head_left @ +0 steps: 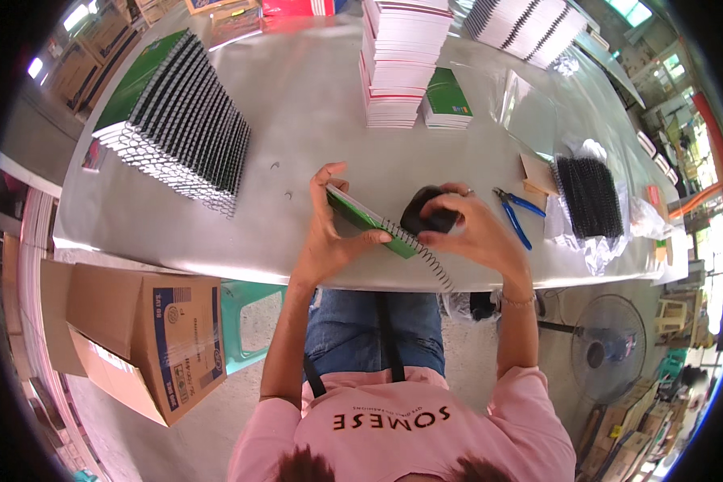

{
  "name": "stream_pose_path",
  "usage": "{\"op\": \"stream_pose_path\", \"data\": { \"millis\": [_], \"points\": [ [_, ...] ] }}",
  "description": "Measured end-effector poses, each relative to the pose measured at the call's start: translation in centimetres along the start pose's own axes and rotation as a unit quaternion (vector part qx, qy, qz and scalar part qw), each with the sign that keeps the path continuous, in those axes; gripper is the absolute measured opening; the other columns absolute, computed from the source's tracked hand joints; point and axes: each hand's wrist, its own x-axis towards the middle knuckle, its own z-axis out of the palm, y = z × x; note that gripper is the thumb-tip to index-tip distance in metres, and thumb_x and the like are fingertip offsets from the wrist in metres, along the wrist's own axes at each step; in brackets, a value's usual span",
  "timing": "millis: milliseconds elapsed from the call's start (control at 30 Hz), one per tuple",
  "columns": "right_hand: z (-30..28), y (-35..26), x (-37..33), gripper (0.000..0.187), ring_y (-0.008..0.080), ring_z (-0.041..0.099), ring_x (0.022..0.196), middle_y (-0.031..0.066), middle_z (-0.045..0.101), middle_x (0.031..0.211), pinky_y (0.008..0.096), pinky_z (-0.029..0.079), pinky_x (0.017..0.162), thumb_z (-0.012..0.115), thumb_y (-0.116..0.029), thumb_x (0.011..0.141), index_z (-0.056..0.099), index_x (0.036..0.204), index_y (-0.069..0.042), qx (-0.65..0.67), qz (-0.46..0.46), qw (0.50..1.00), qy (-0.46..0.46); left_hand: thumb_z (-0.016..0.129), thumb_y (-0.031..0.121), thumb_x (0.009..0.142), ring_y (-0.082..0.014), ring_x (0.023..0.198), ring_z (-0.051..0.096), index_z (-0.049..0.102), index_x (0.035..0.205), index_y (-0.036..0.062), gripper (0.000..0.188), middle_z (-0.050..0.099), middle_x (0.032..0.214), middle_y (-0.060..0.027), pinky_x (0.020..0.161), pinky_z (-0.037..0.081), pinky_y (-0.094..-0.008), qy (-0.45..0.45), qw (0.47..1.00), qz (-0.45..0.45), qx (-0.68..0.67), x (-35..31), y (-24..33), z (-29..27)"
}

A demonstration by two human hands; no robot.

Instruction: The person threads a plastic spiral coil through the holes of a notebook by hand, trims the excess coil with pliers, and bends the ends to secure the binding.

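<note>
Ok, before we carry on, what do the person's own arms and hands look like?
Both the left hand and right hand are ungloved. Short, plain pink sleeves end around the elbows, leaving the forearms uncovered. A thin bracelet circles the right wrist, and there seems to be a ring on a right finger.

By the near edge of the silver-grey bench [297, 104], the slim paper notebook [355, 212] has a green cover, its thin spiral coil [437, 267] is dark, and the small rounded object [416, 217] is plain black. Toward the left edge, the tall notebook stack [193, 120] wears a green top over black-and-white coil stripes. At the far edge, the paper pile [402, 68] is white, banded red. Toward the right edge, the metal pliers [516, 223] have blue handles.
</note>
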Motion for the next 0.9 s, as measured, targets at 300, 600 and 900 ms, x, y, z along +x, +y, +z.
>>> {"op": "stream_pose_path", "data": {
  "millis": [300, 600, 900],
  "points": [
    [-0.3, -1.7, -2.2, 0.042, 0.0160, 0.057, 0.108, 0.0081, 0.056, 0.129, 0.0289, 0.046, 0.087, 0.083, -0.027, 0.077, 0.070, 0.112, -0.008, 0.276, 0.004, 0.959, -0.067, 0.095, 0.011, 0.055, -0.0196, 0.104, 0.042, 0.028, 0.143, 0.0136, 0.111, 0.038, 0.112, -0.0033, 0.094, 0.036, -0.0317, -0.018, 0.999, -0.020, -0.026, 0.2, 0.4, -0.3],
    [0.1, -2.5, -1.3, 0.043, 0.0178, 0.056, 0.111, 0.0060, 0.059, 0.124, 0.0297, 0.044, 0.093, 0.084, -0.031, 0.075, 0.071, 0.108, -0.006, 0.284, 0.008, 0.956, -0.075, 0.094, 0.010, 0.058, -0.0264, 0.121, 0.041, 0.033, 0.142, 0.0138, 0.104, 0.038, 0.134, -0.0061, 0.107, 0.032, -0.0370, -0.046, 0.995, -0.060, -0.058, 0.1, 0.8, -0.7],
    [0.2, -2.7, -0.6, 0.042, 0.0210, 0.056, 0.113, 0.0099, 0.060, 0.123, 0.0327, 0.041, 0.098, 0.083, -0.029, 0.076, 0.070, 0.107, -0.005, 0.188, -0.013, 0.981, -0.038, 0.090, 0.003, 0.060, -0.0285, 0.125, 0.042, 0.033, 0.142, 0.0145, 0.101, 0.040, 0.133, -0.0086, 0.107, 0.032, -0.0383, -0.051, 0.995, -0.063, -0.059, 0.0, 0.6, -0.7]
  ]
}}
